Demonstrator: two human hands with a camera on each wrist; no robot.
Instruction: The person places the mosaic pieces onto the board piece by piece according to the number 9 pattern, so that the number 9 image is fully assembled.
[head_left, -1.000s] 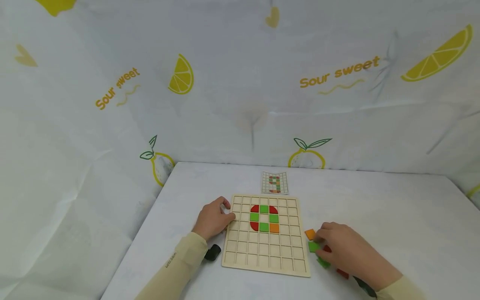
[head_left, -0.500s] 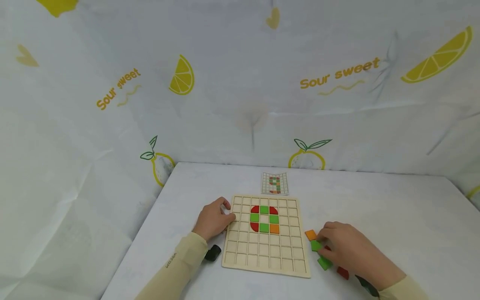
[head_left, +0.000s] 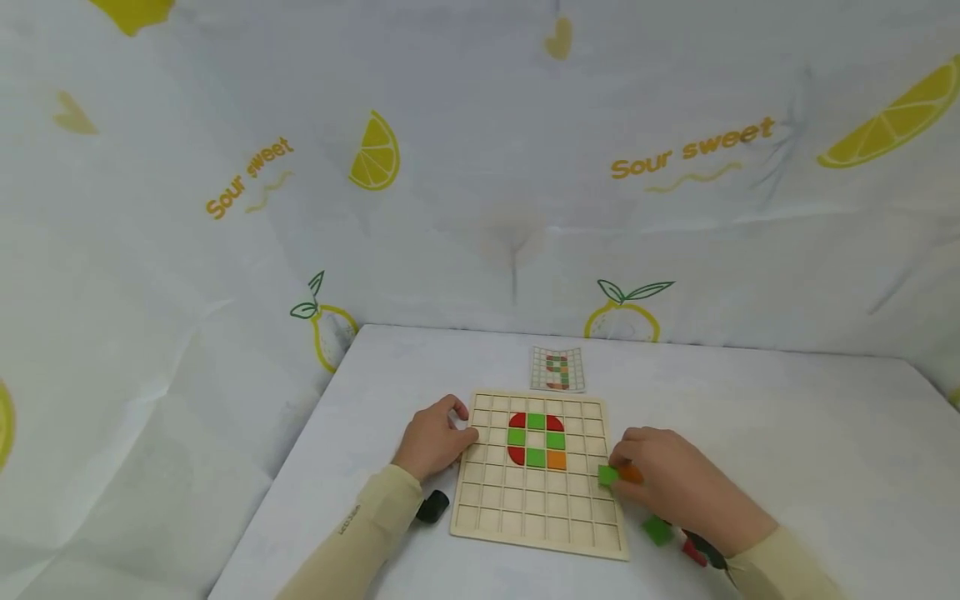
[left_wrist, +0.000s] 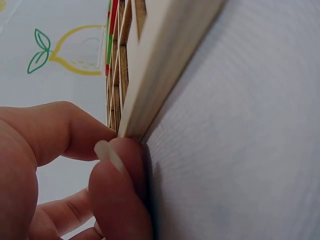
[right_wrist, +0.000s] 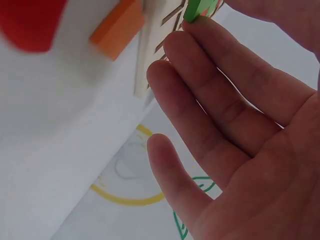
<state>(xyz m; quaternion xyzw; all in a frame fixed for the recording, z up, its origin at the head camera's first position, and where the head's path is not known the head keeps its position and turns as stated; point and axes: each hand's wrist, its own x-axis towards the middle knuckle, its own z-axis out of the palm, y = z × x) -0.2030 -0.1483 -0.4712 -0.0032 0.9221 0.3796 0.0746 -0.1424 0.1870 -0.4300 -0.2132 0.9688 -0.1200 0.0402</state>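
A wooden grid board (head_left: 517,525) lies on the table, with red, green and orange tiles forming a ring in its upper part. At its left edge, my left hand (head_left: 431,442) grips the rim between thumb and fingers; the wrist view shows the fingertips on the board's edge (left_wrist: 155,65). My right hand (head_left: 678,479) pinches a green square tile (head_left: 607,476) over the board's right edge. That green tile (right_wrist: 196,9) is partly cut off in the right wrist view. Below this hand an orange tile (right_wrist: 119,29) lies beside the board.
Behind the board lies a pattern card (head_left: 557,385) showing a coloured figure on a grid. Another green tile (head_left: 657,530) and a red piece (head_left: 694,552) lie near the right wrist. A black object (head_left: 432,506) sits by the left wrist. A lemon-print cloth (head_left: 450,250) hangs behind.
My right hand has picked up a green tile from the loose pieces and moved left and slightly forward to the board's edge. The left hand stays at the board; the head view has shifted slightly.
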